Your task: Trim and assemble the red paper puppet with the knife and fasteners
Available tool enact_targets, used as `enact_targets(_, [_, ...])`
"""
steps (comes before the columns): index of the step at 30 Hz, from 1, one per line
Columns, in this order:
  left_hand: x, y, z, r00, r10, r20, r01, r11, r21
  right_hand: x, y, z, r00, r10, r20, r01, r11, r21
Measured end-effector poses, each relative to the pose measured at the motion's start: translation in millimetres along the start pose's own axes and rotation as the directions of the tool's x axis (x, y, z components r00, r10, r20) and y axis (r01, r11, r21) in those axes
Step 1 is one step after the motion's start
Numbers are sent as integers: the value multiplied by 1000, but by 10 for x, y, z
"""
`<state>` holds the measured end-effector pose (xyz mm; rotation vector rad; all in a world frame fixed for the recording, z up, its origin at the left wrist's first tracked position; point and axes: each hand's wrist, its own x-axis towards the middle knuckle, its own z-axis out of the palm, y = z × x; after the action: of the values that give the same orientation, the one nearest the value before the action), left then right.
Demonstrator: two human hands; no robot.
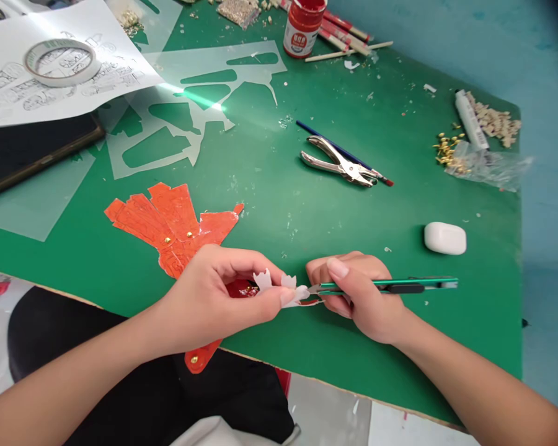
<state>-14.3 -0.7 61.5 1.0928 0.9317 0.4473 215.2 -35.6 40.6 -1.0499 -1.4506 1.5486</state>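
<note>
My left hand (218,291) pinches a small white cut-out piece (279,288) between thumb and fingers, just above the green mat (279,204). Under it lies an orange jointed paper figure (172,226) with brass fasteners, partly hidden by the hand. My right hand (358,294) is closed round a green craft knife (390,285), its tip touching the white piece.
A metal hole punch (337,162) and a blue paintbrush (344,152) lie mid-mat. A white eraser (445,238) sits right. A red paint jar (303,26), tape roll (62,61), cut stencil sheets (190,105), brass fasteners (449,150) and a glue tube (470,119) are farther off.
</note>
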Motion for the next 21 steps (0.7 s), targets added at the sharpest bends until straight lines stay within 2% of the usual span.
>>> enact_targets(8, [-10, 0, 1, 999, -3, 34, 3, 1000, -15, -5, -7, -15, 998, 57, 18, -57, 998, 14])
enact_targets(21, [-32, -24, 22, 1000, 17, 10, -17, 1000, -5, 40, -55, 11, 998, 56, 30, -58, 996, 63])
